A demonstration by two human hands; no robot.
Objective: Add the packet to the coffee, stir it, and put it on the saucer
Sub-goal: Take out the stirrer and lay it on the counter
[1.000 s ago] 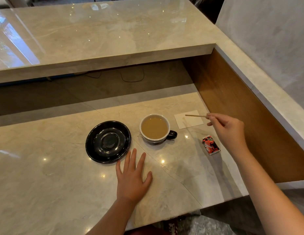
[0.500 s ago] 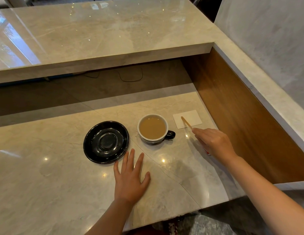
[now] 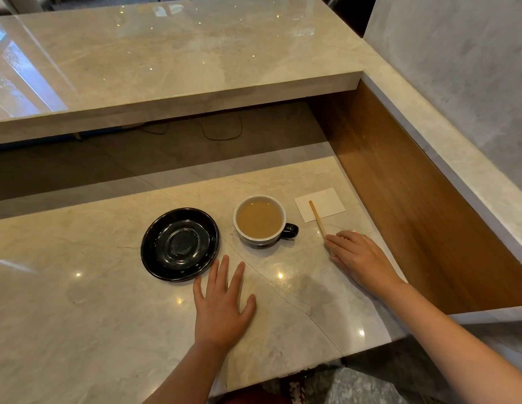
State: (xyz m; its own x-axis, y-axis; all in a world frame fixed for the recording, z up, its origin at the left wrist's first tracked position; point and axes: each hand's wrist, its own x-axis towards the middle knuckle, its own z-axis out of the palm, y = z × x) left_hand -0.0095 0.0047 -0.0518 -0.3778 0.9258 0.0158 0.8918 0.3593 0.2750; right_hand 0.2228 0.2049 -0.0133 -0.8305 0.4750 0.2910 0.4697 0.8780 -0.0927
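From the head view, the only one there is, the right hand (image 3: 360, 258) has come down onto the tabletop (image 3: 79, 316) just right of the cup (image 3: 261, 220), where a second ago it was held up in the air with the wooden stir stick (image 3: 317, 218) pointing out over the white paper card (image 3: 320, 204). Now the stick slants with its far tip over the card and its near end under the fingertips (image 3: 329, 240), so the right grip looks closed lightly on the stick, though whether it is pinched or only pressed down I cannot tell for sure. The red packet, plainly in sight beside that hand a second ago, is now covered by it; only a sliver of pink shows at the knuckles, so I take it the hand has dropped onto the packet to pick it up. The left hand (image 3: 221, 310) lies flat and spread on the tabletop, holding nothing, its fingertips just short of the black saucer (image 3: 179, 244), much as it did before. The cup sits on the bare tabletop between saucer and card, full of pale brown coffee, handle turned toward the right hand, close beside the saucer but apart from it. To my eye the task is barely begun: the packet is unopened as far as I can see, nothing has been stirred, and the saucer is empty.
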